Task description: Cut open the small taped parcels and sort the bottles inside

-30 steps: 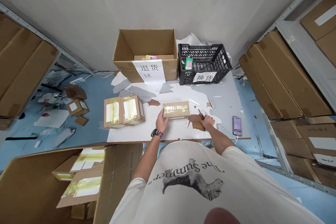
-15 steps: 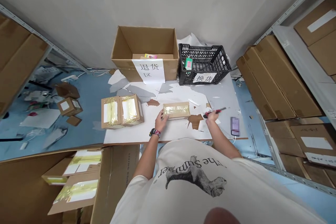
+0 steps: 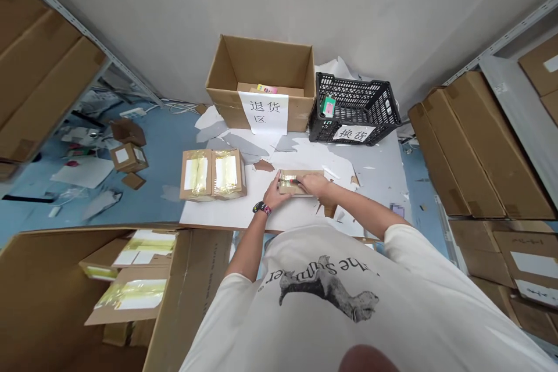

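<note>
A small cardboard box [image 3: 285, 190] with shiny yellowish tape lies on the white worktable [image 3: 218, 215] in front of me. My left hand [image 3: 274, 194], with a watch on its wrist, grips the box's left end, fingers at the far side and thumb toward me. Over the top of the box, my right hand [image 3: 314, 184] is closed around a red and black box cutter [image 3: 293, 181], its tip pointing left along the tape. The hand hides much of the cutter and the box's top. Two taped boxes [image 3: 213, 174] stand side by side to the left.
At the back are an open carton [image 3: 300, 113] with a paper sign and a black plastic crate [image 3: 370, 136] holding a green packet [image 3: 328, 107]. A large open carton [image 3: 196, 279] with taped parcels stands front left. Shelves of boxes [image 3: 488, 145] flank the right; a phone [image 3: 397, 210] lies at the right edge.
My right hand has moved left with the box cutter, from the bare table right of the box to the box's top. My left hand still holds its left end. The view has shifted slightly.
</note>
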Available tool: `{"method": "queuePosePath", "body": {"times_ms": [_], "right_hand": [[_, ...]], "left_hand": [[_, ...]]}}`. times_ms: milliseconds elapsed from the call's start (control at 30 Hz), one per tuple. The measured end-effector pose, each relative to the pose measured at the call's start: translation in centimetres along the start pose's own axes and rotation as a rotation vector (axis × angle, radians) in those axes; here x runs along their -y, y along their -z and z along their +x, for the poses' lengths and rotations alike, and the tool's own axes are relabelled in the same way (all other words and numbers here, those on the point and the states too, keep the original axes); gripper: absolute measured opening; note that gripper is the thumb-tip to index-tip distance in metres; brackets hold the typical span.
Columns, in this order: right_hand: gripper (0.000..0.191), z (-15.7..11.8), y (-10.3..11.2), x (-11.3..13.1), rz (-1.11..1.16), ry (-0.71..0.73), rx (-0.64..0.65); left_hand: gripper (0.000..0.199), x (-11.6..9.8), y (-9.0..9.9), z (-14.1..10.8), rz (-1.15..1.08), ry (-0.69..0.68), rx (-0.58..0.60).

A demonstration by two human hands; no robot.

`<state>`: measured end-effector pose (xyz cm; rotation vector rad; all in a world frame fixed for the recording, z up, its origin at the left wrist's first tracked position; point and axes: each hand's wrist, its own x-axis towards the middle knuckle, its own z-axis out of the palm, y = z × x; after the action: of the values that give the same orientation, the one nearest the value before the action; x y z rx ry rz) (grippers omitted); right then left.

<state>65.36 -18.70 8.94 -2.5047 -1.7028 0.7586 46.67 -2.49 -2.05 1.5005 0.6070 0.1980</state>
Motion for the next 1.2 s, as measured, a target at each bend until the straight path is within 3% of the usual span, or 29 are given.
{"method": "queuePosePath", "body": {"times_ms": [100, 267, 400, 667, 767, 1000, 1100, 1200], "right_hand": [[0.028, 0.6, 1.1, -0.9, -0.044, 0.071, 0.06], [0.024, 1.0, 2.3, -2.4, 0.083, 0.07, 0.052], [0.022, 1.1, 2.5, -2.2, 0.088, 0.065, 0.046], [0.031, 0.7, 2.6, -0.2, -0.024, 0.078, 0.113], [0.037, 0.6, 2.8, 0.5, -0.095, 0.088, 0.159], [0.043, 0.5, 4.9, 0.9, -0.214, 0.11, 0.207], [0.042, 0.0, 6.0, 0.3, -0.246, 0.078, 0.245], [0.04, -2.0, 7.1, -1.8, -0.292, -0.011, 0.28]], "left_hand": [[0.136, -0.4, 1.1, 1.1, 0.083, -0.045, 0.052], [0.118, -1.5, 2.8, 3.4, 0.158, -0.157, 0.122], [0.128, -1.8, 3.5, 4.4, 0.178, -0.189, 0.194], [0.129, -1.2, 3.2, 4.5, 0.194, -0.167, 0.235], [0.133, -1.0, 3.2, 4.4, 0.3, -0.154, 0.288], [0.13, -0.7, 3.4, 4.2, 0.393, -0.149, 0.321], [0.126, -1.1, 3.4, 4.1, 0.417, -0.154, 0.317], [0.124, -1.4, 3.5, 4.0, 0.445, -0.152, 0.318]]}}
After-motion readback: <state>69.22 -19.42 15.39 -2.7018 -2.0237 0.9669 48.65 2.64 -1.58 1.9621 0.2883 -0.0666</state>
